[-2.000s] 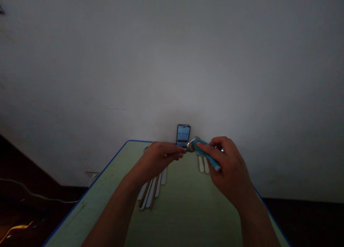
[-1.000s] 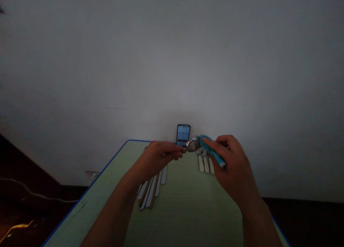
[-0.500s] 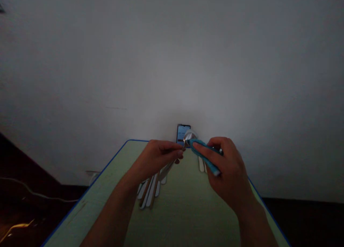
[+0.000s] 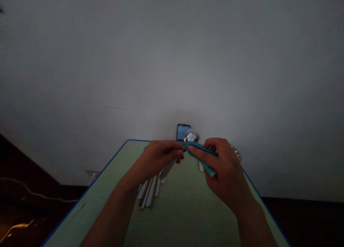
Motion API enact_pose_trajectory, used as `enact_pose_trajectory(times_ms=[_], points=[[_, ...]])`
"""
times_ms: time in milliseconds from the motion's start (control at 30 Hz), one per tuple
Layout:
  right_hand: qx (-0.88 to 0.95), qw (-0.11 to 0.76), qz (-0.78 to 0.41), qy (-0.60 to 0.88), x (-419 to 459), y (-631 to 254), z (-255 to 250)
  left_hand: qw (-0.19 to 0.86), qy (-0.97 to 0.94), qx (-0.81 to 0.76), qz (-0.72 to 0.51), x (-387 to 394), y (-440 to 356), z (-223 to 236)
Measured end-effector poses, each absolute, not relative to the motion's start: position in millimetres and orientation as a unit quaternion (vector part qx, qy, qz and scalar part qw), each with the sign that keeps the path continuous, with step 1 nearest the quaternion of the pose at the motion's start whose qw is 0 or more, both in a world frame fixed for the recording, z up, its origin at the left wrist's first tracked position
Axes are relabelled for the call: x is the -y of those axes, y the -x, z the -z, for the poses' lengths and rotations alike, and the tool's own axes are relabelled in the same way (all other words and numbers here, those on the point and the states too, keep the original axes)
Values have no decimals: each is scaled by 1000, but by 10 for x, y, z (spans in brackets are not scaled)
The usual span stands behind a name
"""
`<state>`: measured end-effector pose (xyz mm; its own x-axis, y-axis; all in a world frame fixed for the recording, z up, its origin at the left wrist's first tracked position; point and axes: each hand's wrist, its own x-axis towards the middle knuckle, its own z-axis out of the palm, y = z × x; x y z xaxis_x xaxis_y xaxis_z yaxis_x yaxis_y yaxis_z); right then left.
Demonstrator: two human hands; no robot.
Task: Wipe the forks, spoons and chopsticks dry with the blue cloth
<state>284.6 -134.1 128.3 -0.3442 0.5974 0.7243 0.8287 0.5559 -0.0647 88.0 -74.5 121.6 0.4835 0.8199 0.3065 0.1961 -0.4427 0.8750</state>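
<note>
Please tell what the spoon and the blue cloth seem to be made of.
The spoon looks like polished metal, probably stainless steel: its bowl shines with bright reflections, though the exact metal cannot be told. The blue cloth looks like soft, matte fabric, perhaps microfiber: it bends easily and shows no shine.

Steel spoon [image 4: 191, 135], bowl up (handle hidden); folded teal cloth [image 4: 206, 169] against bowl.

Phone [image 4: 183, 133] behind spoon [image 4: 191, 135], cutlery [image 4: 149, 193] on table [image 4: 185, 218]

Spoon [image 4: 191, 135] handle hidden by left hand [image 4: 157, 157]; phone [image 4: 183, 133] text too small.
</note>
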Motion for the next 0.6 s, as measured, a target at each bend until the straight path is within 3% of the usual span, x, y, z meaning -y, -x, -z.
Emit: enact_pose_trajectory(times_ms=[267, 600], points=[[799, 377, 157, 441, 1341, -2858, -1273, 358, -786, -341, -370, 740, -873, -1264], [799, 386, 137, 441, 1341, -2864, -1274, 368, -784, -320, -384, 752, -850, -1259]])
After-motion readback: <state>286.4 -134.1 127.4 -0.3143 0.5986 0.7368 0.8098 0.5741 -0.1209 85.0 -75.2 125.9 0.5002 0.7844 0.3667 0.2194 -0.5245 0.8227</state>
